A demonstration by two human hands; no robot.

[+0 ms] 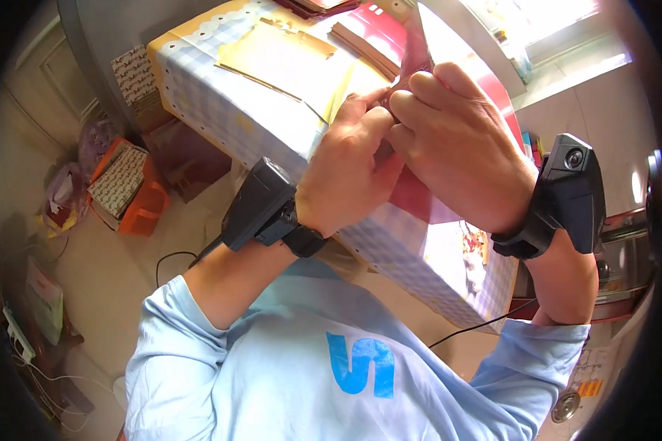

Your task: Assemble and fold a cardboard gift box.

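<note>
My left hand (349, 165) and my right hand (460, 140) meet over the table's near side, fingers bent inward and thumbs close together. Both are closed on a red glossy paper piece (417, 197), which shows below the hands and rises in a folded flap above them. The exact spot pinched is hidden behind my knuckles. To the left of my hands, a yellow paper sheet (276, 55) with ragged edges lies flat on the table. Just beyond my fingers rests a stack of brown-edged red cards (364, 48).
A blue-checked cloth covers the table (228, 117). Small loose bits (474, 253) lie near its right corner. An orange bag (146, 202) with patterned sheets stands on the floor at left, near plastic bags (66, 195). A black cable (485, 323) runs beside my right arm.
</note>
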